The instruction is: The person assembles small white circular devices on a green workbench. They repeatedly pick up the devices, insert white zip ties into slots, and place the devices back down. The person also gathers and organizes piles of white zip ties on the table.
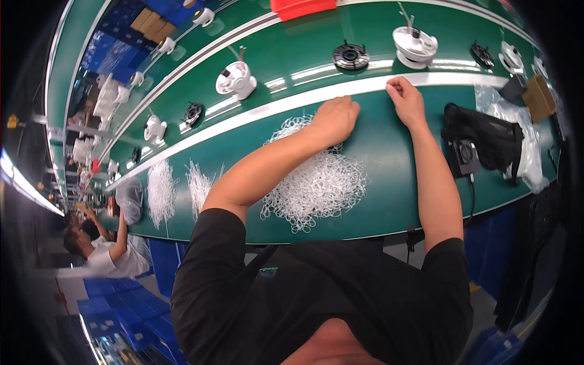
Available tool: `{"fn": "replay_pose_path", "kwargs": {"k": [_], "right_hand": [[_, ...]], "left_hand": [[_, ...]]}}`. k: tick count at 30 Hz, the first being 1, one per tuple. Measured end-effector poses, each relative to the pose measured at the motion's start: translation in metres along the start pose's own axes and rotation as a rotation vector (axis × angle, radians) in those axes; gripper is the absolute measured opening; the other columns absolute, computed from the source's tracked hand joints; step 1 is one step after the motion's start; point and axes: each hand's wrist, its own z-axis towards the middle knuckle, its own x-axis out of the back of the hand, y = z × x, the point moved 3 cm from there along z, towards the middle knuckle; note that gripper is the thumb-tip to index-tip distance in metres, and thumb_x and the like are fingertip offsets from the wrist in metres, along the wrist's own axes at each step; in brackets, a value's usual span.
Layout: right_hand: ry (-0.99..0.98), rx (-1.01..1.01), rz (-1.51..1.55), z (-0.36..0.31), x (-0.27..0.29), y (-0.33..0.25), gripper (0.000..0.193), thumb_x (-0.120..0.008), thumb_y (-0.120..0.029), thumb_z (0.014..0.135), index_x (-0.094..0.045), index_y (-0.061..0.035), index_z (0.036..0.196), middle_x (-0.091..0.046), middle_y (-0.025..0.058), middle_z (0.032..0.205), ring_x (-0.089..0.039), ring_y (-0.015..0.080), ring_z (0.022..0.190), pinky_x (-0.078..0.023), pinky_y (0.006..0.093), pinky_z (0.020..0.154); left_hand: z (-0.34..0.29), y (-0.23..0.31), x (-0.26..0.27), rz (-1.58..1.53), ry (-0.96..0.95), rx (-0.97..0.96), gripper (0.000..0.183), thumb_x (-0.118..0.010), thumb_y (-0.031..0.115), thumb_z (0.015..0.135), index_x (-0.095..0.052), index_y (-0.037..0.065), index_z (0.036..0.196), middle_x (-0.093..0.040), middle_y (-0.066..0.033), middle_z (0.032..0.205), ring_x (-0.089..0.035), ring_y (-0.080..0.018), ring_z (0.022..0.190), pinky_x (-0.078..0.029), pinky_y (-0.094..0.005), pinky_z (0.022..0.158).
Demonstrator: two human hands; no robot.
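Note:
My left hand (336, 117) rests in a loose fist on the green bench (389, 152), at the top edge of a big heap of thin white wire loops (319, 182). Whether it holds any loops I cannot tell. My right hand (404, 97) is curled, fingertips pinched together, just below the white stripe (292, 102) that borders the conveyor belt. What it pinches is too small to see. Both forearms reach up from the lower edge.
White round housings (237, 79) (415, 44) and black discs (350, 56) ride the green belt beyond the stripe. A black bag (486, 137) and clear plastic (517, 115) lie at right. Two more white loop bundles (161, 191) sit at left, near another seated person (103, 243).

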Motion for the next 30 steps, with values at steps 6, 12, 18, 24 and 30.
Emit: {"fn": "replay_pose_path", "kwargs": {"k": [6,12,18,24,30], "right_hand": [[-0.029,-0.021,0.018,-0.003,0.001,-0.006,0.020,-0.066,-0.024,0.092,-0.068,-0.0064,0.101,-0.070,0.0042,0.086,-0.065,0.0146,0.078,-0.051,0.0288,0.073],[-0.035,-0.017,-0.048,-0.006,-0.002,-0.007,0.020,-0.066,-0.027,0.091,-0.068,-0.0087,0.100,-0.070,0.0031,0.085,-0.066,0.0155,0.077,-0.051,0.0299,0.073],[-0.025,-0.021,-0.126,-0.007,-0.003,-0.019,0.023,-0.065,-0.030,0.091,-0.070,-0.0090,0.099,-0.072,0.0063,0.084,-0.068,0.0214,0.076,-0.052,0.0338,0.073],[-0.003,0.009,-0.028,-0.010,0.000,-0.017,0.025,-0.064,-0.026,0.094,-0.071,-0.0056,0.108,-0.072,0.0093,0.091,-0.068,0.0199,0.082,-0.052,0.0318,0.074],[-0.057,0.104,0.161,-0.022,-0.004,-0.064,0.033,-0.059,-0.023,0.098,-0.064,0.0018,0.120,-0.067,0.0165,0.107,-0.065,0.0263,0.097,-0.049,0.0338,0.086]], "left_hand": [[-0.016,-0.035,0.041,-0.419,-0.020,0.303,0.007,-0.053,0.005,0.092,-0.057,0.002,0.097,-0.068,-0.0170,0.094,-0.067,-0.0326,0.090,-0.052,-0.0407,0.078],[-0.088,-0.169,0.075,-0.923,0.838,0.604,0.017,-0.054,0.007,0.097,-0.062,-0.004,0.108,-0.067,-0.0106,0.084,-0.066,-0.0150,0.067,-0.057,-0.0279,0.059],[-0.136,-0.285,0.063,-0.997,0.875,1.126,0.039,-0.064,0.028,0.097,-0.059,-0.009,0.109,-0.067,-0.0148,0.096,-0.068,-0.0198,0.072,-0.057,-0.0294,0.053],[-0.093,-0.283,0.033,-1.207,0.678,1.061,0.034,-0.050,0.019,0.100,-0.054,-0.011,0.113,-0.064,-0.0217,0.107,-0.071,-0.0317,0.085,-0.064,-0.0374,0.063],[-0.054,-0.188,0.049,-1.269,0.527,0.847,0.029,-0.045,0.013,0.099,-0.057,-0.011,0.112,-0.068,-0.0200,0.101,-0.071,-0.0270,0.079,-0.063,-0.0363,0.072]]}}
